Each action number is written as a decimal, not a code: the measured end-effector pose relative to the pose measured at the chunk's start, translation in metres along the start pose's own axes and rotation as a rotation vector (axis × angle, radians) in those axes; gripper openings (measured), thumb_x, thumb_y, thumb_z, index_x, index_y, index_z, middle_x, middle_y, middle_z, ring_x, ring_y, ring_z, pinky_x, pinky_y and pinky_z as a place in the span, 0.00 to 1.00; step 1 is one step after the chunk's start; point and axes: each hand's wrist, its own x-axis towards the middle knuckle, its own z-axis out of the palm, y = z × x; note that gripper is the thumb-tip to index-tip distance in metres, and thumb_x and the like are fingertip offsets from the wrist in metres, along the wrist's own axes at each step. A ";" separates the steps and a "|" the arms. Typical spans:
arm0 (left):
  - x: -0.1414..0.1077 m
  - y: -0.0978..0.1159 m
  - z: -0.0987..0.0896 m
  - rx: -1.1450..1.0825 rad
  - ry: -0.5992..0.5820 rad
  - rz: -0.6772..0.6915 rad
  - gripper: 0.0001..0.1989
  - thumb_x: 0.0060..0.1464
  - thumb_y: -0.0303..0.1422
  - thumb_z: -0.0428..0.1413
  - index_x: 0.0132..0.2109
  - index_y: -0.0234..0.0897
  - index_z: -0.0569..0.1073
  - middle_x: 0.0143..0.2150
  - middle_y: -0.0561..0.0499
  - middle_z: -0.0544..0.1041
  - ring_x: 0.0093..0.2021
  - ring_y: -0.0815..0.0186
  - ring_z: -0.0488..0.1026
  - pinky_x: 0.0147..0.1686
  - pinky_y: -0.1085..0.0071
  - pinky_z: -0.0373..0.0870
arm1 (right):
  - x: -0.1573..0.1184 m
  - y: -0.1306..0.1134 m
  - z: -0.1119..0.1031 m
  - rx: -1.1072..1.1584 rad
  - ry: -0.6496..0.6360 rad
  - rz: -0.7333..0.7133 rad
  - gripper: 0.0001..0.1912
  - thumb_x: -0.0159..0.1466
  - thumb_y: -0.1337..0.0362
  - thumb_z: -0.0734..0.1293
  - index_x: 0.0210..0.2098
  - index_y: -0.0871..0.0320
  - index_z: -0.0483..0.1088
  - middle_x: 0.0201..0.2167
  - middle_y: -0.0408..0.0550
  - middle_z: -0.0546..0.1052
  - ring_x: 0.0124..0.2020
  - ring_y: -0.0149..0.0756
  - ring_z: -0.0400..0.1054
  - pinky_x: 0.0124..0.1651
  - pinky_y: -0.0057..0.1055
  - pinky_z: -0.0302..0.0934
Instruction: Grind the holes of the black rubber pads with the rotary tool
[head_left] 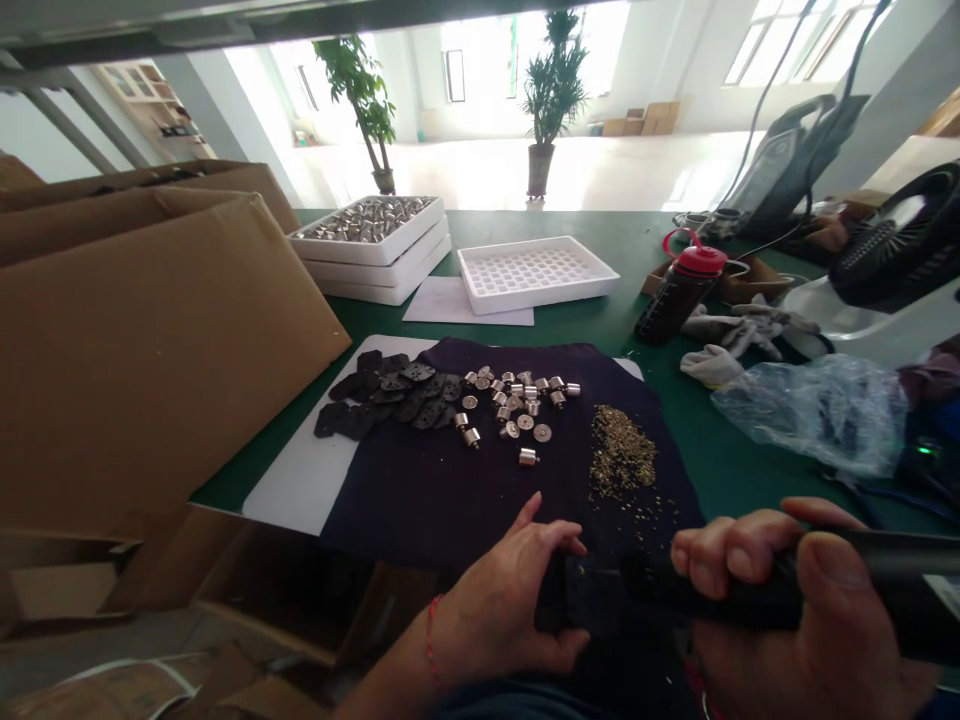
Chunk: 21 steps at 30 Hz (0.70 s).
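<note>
My left hand (502, 595), a red string around its wrist, grips a black part (589, 595) at the front edge of the dark cloth (427, 500). In my right hand (817, 610) is a black electric screwdriver (907, 575), held level. Its thin bit points left to the black part and seems to meet it; the exact contact is too dark to tell. Several small silver motor-like cylinders (528, 457) lie on the cloth beyond my left hand. A pile of tiny brass-coloured screws (622, 452) is spread to their right. Flat black plates (397, 395) are heaped at left.
Stacked white trays (382, 270) hold many metal pieces at the back, beside a white grid tray (536, 275). A large cardboard box (150, 350) borders the left. On the right are a red-capped bottle (679, 290), gloves (720, 350), a plastic bag (817, 410) and a fan (900, 240).
</note>
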 end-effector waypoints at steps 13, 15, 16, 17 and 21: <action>0.000 0.001 -0.001 -0.015 -0.024 -0.012 0.47 0.58 0.32 0.70 0.76 0.40 0.55 0.62 0.41 0.81 0.62 0.50 0.84 0.82 0.35 0.58 | -0.001 0.004 -0.001 0.015 -0.058 -0.036 0.16 0.61 0.58 0.83 0.42 0.55 0.78 0.22 0.37 0.69 0.19 0.33 0.62 0.21 0.31 0.68; 0.000 0.001 -0.001 -0.015 -0.036 -0.026 0.47 0.57 0.32 0.70 0.76 0.39 0.56 0.63 0.40 0.82 0.62 0.50 0.84 0.82 0.34 0.58 | -0.002 0.003 -0.001 0.030 -0.095 -0.058 0.14 0.62 0.58 0.83 0.41 0.54 0.78 0.22 0.37 0.69 0.19 0.33 0.62 0.21 0.30 0.69; -0.001 0.001 -0.001 -0.014 -0.043 -0.032 0.46 0.57 0.33 0.70 0.76 0.39 0.56 0.63 0.40 0.81 0.62 0.50 0.84 0.82 0.34 0.58 | -0.002 0.003 -0.001 0.031 -0.114 -0.065 0.14 0.63 0.59 0.84 0.41 0.54 0.78 0.22 0.37 0.70 0.19 0.33 0.62 0.21 0.30 0.69; -0.001 0.001 -0.001 -0.011 -0.050 -0.038 0.46 0.57 0.33 0.70 0.76 0.39 0.56 0.64 0.40 0.81 0.62 0.49 0.84 0.82 0.34 0.58 | -0.002 0.002 -0.001 0.032 -0.131 -0.066 0.14 0.64 0.59 0.84 0.40 0.54 0.78 0.22 0.38 0.70 0.19 0.33 0.62 0.21 0.30 0.68; -0.001 0.001 -0.001 -0.007 -0.059 -0.039 0.45 0.58 0.33 0.70 0.76 0.37 0.57 0.63 0.39 0.82 0.63 0.50 0.84 0.83 0.35 0.58 | -0.002 0.002 0.001 0.018 -0.270 -0.085 0.11 0.67 0.64 0.83 0.40 0.53 0.77 0.23 0.38 0.72 0.20 0.33 0.65 0.22 0.30 0.70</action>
